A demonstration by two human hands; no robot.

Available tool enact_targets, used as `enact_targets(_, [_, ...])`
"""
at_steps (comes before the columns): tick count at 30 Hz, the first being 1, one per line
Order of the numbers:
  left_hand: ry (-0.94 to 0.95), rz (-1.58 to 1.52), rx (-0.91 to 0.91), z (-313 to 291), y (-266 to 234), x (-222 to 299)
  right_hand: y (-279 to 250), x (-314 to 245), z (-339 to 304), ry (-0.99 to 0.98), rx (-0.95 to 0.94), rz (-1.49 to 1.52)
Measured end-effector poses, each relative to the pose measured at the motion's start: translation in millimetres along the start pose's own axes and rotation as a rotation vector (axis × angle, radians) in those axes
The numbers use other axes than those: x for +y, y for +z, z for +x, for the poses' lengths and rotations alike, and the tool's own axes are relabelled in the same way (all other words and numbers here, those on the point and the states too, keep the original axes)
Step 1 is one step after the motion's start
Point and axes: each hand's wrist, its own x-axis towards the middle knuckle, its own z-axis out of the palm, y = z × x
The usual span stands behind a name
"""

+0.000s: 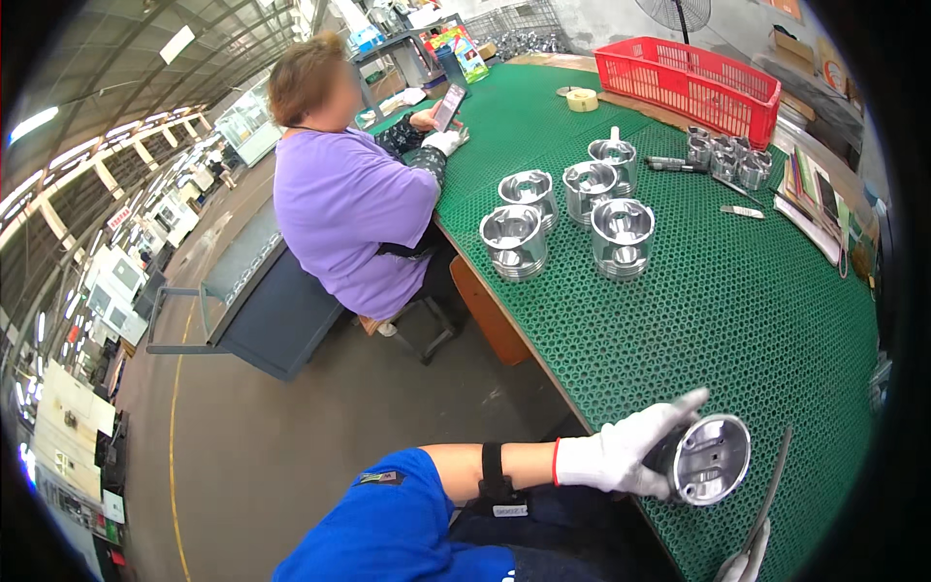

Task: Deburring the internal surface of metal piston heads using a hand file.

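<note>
Clearly, the relation that matters is a sideways one: the aluminium piston (711,461) sits just to the left of a slim grey file-like tool (773,488), and a narrow strip of green perforated mat (766,359) shows between them, so they do not touch. The white-gloved left hand (635,451) grips the piston from its left side, one finger stretched along the upper flank and others curled under the lower one. The piston lies tipped over, its hollow skirt end turned to the right and up toward the camera, its axis running roughly from the left palm toward the tool; whether its wall rests on the mat or hangs above it, I cannot tell. The right hand (747,563), also gloved and partly cut off by the lower edge, pinches the tool near its bottom end. From those fingers the tool's long axis points away from the person, leaning slightly right, nearly crosswise to the piston's own axis. The left hand is the nearer one, being in contact; the right is below and to the right of the rim. Farther up the mat, five upright pistons (623,238) stand well apart from both hands
</note>
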Motion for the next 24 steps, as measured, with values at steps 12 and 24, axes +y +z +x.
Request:
enact_targets(12, [0.052,-0.354,0.057,0.1,1.8,-36.8,-10.4,6.0,-7.3,0.159,-0.092,-0.057])
enact_targets(24, [-0.065,0.146,0.018,22.7,3.8,4.4,-9.3,29.0,-17.8,-0.123,-0.003,0.219])
